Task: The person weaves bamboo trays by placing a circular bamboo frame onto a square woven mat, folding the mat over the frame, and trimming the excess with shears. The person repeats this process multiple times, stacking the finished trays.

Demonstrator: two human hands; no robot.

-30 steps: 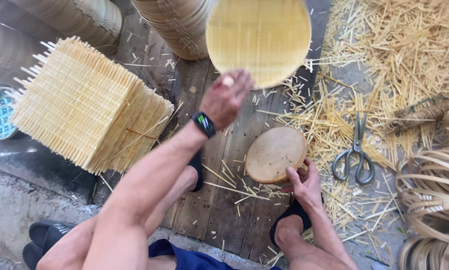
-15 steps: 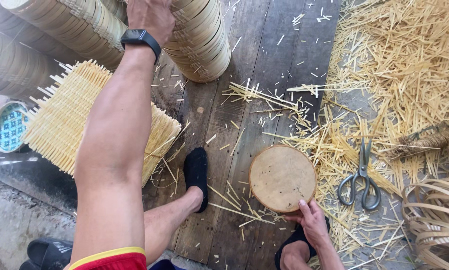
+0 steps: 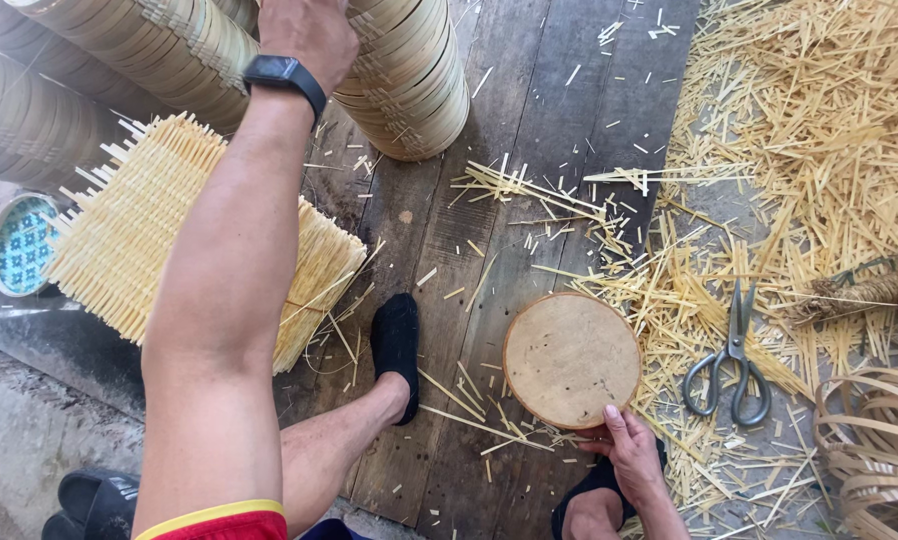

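Note:
My left hand (image 3: 309,35) is stretched forward at the top of the view, resting on stacked round bamboo trays (image 3: 409,90); a black watch is on its wrist. Whether it grips anything is hidden by the back of the hand. My right hand (image 3: 627,440) touches the near edge of a round wooden disc (image 3: 571,358) lying flat on the plank floor. My left foot in a black sock (image 3: 396,340) rests to the left of the disc.
A stack of square woven bamboo mats (image 3: 129,240) lies on the left, with a patterned blue dish (image 3: 19,245) beside it. Scissors (image 3: 734,360) lie right of the disc among bamboo strip offcuts (image 3: 809,130). Coiled bamboo bands (image 3: 874,440) sit at lower right; black sandals (image 3: 94,505) at lower left.
My left hand, which held a round woven tray up a second ago, has reached forward onto the tray stacks; the tray is no longer seen in it. My right hand stays at the disc.

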